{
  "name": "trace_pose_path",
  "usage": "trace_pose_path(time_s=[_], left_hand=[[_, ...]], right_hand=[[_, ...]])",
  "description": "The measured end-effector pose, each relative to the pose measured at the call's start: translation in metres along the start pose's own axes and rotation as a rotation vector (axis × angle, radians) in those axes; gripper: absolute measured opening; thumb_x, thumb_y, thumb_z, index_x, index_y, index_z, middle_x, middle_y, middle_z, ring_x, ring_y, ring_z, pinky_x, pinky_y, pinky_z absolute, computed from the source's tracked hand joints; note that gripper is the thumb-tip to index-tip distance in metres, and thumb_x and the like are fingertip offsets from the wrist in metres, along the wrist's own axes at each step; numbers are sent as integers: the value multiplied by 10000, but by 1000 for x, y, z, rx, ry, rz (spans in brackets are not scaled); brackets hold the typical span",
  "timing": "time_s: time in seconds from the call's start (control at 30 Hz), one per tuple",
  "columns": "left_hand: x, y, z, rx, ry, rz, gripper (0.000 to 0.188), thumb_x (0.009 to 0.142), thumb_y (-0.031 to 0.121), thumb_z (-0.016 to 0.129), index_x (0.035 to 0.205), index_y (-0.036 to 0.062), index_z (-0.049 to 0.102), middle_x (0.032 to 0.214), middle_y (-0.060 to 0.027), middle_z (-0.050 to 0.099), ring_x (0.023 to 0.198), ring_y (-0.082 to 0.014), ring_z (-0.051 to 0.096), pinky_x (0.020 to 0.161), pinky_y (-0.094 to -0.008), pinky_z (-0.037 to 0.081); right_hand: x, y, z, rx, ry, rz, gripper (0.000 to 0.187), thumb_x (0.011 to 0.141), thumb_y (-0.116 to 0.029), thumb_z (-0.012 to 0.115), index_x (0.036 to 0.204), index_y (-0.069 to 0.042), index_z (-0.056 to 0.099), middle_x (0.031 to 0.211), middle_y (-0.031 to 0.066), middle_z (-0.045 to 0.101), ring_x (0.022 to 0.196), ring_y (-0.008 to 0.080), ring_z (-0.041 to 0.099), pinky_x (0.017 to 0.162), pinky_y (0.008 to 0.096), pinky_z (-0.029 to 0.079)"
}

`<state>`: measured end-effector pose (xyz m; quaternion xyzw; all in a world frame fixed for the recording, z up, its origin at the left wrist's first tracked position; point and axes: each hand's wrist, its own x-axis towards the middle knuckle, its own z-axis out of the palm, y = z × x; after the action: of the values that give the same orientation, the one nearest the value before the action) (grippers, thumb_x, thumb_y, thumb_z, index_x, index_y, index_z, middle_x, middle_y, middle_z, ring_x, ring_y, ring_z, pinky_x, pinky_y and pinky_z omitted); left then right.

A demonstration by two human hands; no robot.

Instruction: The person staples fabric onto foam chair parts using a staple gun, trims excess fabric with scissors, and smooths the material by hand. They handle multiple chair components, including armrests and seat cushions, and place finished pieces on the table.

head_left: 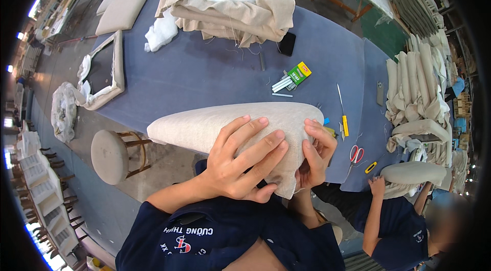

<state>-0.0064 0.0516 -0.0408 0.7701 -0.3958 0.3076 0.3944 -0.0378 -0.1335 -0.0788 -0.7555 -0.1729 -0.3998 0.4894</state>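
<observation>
A beige upholstered seat cushion [204, 125] is tilted up against the near edge of the blue-grey table, its narrow end to the left. Across its near right part lies my left hand [245, 163], fingers spread and nearly straight, the thumb low beside a loose fabric flap [283, 181]. Curled around the right corner, my right hand [316, 156] grips the cushion where the cover folds under. Its thumb is mostly hidden, as is the cushion's underside.
On the table [204, 76] lie a chalk box [299, 73], a phone [287, 44], an awl [344, 117], red-handled scissors [356, 155] and a yellow cutter [371, 167]. Fabric and padding [230, 15] are piled behind. At right, a co-worker [394, 225] handles another cushion [414, 173]. A round stool [110, 157] stands left.
</observation>
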Motion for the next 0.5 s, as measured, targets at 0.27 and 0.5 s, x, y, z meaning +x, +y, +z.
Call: trace_pose_path(time_s=[0.27, 0.5], left_hand=[[10, -1, -1, 71, -47, 93, 574, 984, 441, 574, 1167, -77, 738, 1244, -241, 682, 1123, -476, 679, 896, -599, 569], [24, -1, -14, -32, -175, -45, 593, 929, 451, 647, 1242, -50, 706, 1267, -219, 663, 1146, -425, 646, 946, -528, 538]], right_hand=[[-1, -6, 8, -68, 48, 9, 402, 995, -363, 694, 1294, -94, 687, 1339, 215, 600, 1248, 411, 615, 1112, 615, 442], [16, -18, -3, -107, -75, 80, 497, 873, -270, 734, 1296, -10, 698, 1295, 199, 593, 1195, 387, 608, 1074, 564, 467]])
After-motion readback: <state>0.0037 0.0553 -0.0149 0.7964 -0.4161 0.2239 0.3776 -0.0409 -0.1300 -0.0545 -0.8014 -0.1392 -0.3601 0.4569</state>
